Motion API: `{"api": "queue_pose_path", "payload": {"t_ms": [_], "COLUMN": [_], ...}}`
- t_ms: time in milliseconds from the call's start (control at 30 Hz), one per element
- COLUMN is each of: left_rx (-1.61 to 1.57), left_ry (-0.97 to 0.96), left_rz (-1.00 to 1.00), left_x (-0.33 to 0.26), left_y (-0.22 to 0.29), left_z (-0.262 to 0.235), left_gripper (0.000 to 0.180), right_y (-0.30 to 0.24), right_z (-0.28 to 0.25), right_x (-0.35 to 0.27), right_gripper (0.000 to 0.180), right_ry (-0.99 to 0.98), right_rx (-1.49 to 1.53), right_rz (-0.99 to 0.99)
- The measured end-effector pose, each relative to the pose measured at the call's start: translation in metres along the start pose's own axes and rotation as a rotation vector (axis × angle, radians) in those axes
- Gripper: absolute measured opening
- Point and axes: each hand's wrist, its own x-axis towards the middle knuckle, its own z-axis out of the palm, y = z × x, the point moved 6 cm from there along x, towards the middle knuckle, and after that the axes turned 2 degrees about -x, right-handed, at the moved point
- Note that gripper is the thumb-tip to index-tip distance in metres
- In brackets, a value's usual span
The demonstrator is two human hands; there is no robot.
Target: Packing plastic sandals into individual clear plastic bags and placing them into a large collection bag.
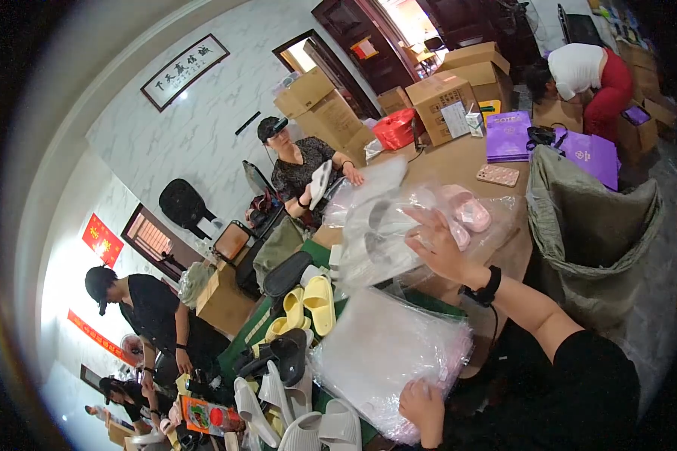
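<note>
My left hand (pixel 422 408) lies on the near edge of a stack of clear plastic bags (pixel 387 353), its fingers resting on the film. Farther up the table, my right hand (pixel 438 244), with a dark band at its wrist, is open with fingers spread. It is over a clear bag (pixel 380 259) holding white or grey slippers, whose outlines are blurred by the film. Just beyond that hand, pink slippers (pixel 472 209) lie in clear plastic. Whether my right fingertips touch the bag is hard to tell.
Loose yellow slippers (pixel 320 304), black slippers (pixel 287 274) and grey slippers (pixel 340 425) crowd the left side. A co-worker (pixel 297 161) across the table holds a white slipper (pixel 320 180). A large woven sack (pixel 590 225) stands open at right, near purple bags (pixel 508 134) and a phone (pixel 498 174).
</note>
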Motion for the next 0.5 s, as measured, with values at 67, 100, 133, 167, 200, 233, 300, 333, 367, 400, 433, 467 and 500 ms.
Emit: {"api": "queue_pose_path", "payload": {"t_ms": [67,100,133,167,200,233,300,333,367,400,433,467,500], "left_rx": [0.018,0.030,0.030,0.044,0.063,0.065,0.049,0.044,0.028,0.021,0.050,0.058,0.008], "left_ry": [0.003,0.003,0.008,-0.016,-0.038,-0.036,-0.015,-0.023,-0.052,-0.075,-0.027,-0.026,-0.026], "left_rz": [0.003,0.014,0.010,-0.002,-0.022,-0.030,-0.006,-0.002,0.021,0.031,0.036,0.020,0.055], "left_x": [-0.004,-0.004,-0.005,-0.006,-0.007,-0.008,-0.012,-0.012,-0.012,-0.013,-0.012,-0.008,-0.006], "left_y": [-0.004,-0.005,-0.006,-0.005,-0.006,-0.007,-0.002,-0.001,-0.001,0.001,0.005,0.004,0.003], "left_z": [0.004,0.006,0.006,0.005,0.006,0.006,0.005,0.006,0.009,0.006,0.001,0.000,0.000], "left_gripper": [0.023,0.023,0.023,0.026,0.028,0.028,0.031,0.031,0.032,0.033,0.031,0.031,0.030], "right_y": [0.005,0.008,0.013,0.010,0.007,0.003,-0.013,-0.023,-0.030,-0.042,-0.050,-0.051,-0.046], "right_z": [0.004,0.001,0.000,0.010,0.022,0.040,0.068,0.078,0.081,0.095,0.105,0.107,0.111], "right_x": [-0.014,-0.033,-0.057,-0.081,-0.107,-0.132,-0.188,-0.215,-0.227,-0.247,-0.264,-0.267,-0.267], "right_gripper": [0.047,0.049,0.050,0.049,0.048,0.049,0.045,0.040,0.040,0.034,0.029,0.029,0.029], "right_ry": [-0.044,0.065,0.171,0.085,-0.007,-0.219,-0.543,-0.651,-0.653,-0.873,-1.094,-1.105,-1.093], "right_rx": [-0.484,-0.413,-0.335,-0.326,-0.311,-0.163,0.036,0.082,0.080,0.126,0.175,0.190,0.173], "right_rz": [-0.032,0.109,0.247,0.251,0.254,0.215,0.005,-0.164,-0.159,-0.169,-0.180,-0.183,-0.103]}}
